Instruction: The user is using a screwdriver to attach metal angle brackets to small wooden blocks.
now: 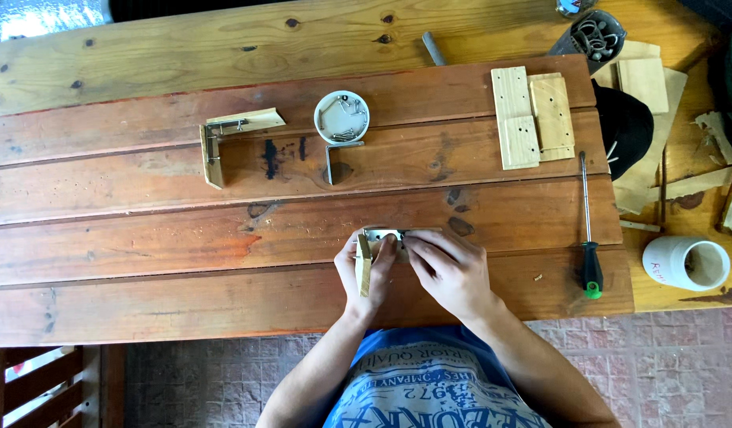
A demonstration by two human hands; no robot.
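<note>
Hands meet at six o'clock on the surface [144, 261]: your left hand [366, 273] pinches the small wooden strip [364, 265], your right hand [449, 269] presses the metal bracket [382, 235], both probably light, stiff, best gripped by edges.

A home woodworking spot, likely a patio; reddish-brown plank tabletop [144, 238] over grey paving; round white dish of metal screws [341, 117]; green-handled screwdriver [589, 238]; pale drilled wooden blocks [532, 115]; L-shaped wooden corner piece with metal bracket [223, 143]; scattered wood offcuts [714, 135].
</note>
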